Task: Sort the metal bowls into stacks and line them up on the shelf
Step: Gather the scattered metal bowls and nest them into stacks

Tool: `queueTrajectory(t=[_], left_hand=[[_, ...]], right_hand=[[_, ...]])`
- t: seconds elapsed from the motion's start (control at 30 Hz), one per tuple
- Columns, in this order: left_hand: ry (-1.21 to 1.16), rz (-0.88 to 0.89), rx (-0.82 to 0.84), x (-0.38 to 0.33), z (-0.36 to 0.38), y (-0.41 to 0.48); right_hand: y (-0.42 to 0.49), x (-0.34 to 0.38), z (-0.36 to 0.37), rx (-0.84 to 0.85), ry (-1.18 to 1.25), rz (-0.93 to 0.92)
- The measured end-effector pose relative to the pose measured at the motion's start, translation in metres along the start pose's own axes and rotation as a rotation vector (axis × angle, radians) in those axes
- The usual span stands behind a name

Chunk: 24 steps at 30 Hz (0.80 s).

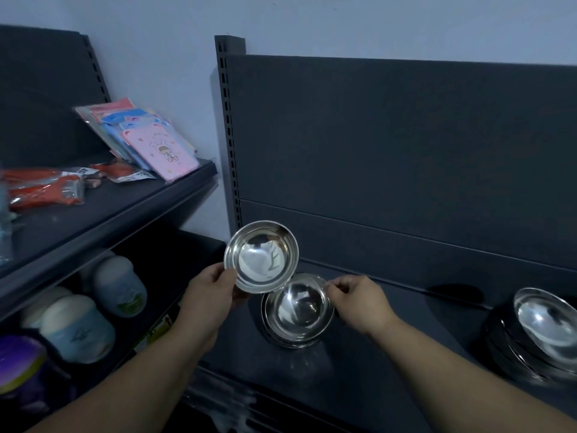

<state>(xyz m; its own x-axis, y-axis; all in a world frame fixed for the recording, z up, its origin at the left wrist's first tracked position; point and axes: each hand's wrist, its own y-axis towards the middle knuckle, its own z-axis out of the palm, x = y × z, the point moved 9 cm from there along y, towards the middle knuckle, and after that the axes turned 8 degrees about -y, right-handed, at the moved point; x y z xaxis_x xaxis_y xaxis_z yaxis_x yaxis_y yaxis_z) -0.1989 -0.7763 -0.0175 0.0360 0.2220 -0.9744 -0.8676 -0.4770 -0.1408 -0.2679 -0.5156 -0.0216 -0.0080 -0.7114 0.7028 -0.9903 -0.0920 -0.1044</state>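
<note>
left hand (209,292) pinches a steel bowl (261,256) raised and tilted above the small stack (296,310) on the shelf (390,348), right hand (356,300) pinching the stack's rim, likely steadying it for nesting.

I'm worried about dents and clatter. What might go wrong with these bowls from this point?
The left hand holds the raised bowl by one rim edge only; it may slip onto the small stack below. The right hand pinches that stack's top rim, so a tug might shift it. The larger stack at right looks tilted and may slide.
</note>
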Motion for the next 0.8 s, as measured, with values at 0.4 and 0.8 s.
queueTrajectory(t=[0.4, 0.8], left_hand=[[0.110, -0.057, 0.064, 0.015, 0.007, -0.009], [0.574, 0.065, 0.151, 0.003, 0.024, -0.016]], right_hand=[[-0.005, -0.018, 0.012, 0.026, 0.105, 0.019], [-0.024, -0.016, 0.011, 0.096, 0.225, 0.053]])
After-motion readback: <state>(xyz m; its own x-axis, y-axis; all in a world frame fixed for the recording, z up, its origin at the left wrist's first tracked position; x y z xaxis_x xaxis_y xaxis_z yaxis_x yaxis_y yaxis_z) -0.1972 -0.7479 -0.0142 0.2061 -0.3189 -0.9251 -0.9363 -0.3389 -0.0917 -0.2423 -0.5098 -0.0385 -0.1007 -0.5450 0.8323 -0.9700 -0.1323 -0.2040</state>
